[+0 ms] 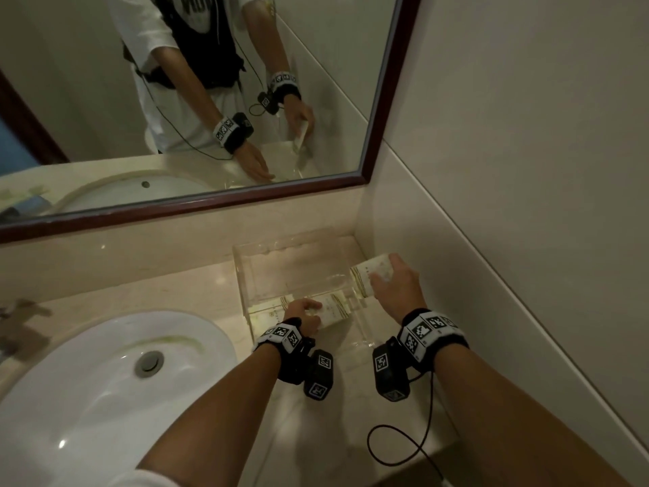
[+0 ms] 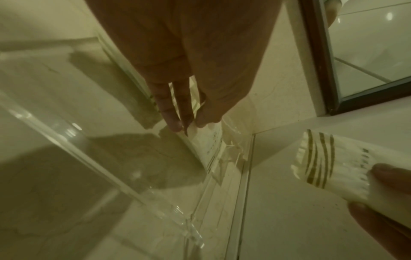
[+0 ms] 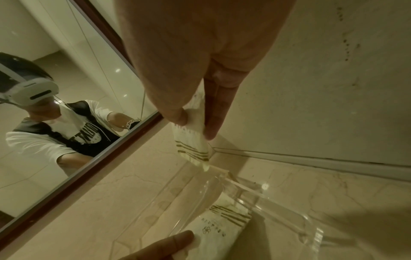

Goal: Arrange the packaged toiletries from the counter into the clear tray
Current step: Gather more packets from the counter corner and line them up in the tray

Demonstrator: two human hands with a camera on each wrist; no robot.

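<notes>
Looking down, we grip one white packet (image 1: pixel 332 312) with our left hand (image 1: pixel 303 311) inside the clear tray (image 1: pixel 238 265); our right hand (image 1: pixel 397 282) holds a second packet (image 1: pixel 368 274) above the tray's right side. From the left wrist, fingers (image 2: pixel 171 116) and thumb pinch the white packet. From the right wrist, thumb and fingers pinch the second packet over a tray corner.

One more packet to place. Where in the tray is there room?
The far half of the clear tray, toward the mirror, looks bare. The near end is crowded: left hand holds the near packet, right hand a second packet at the right rim.
</notes>
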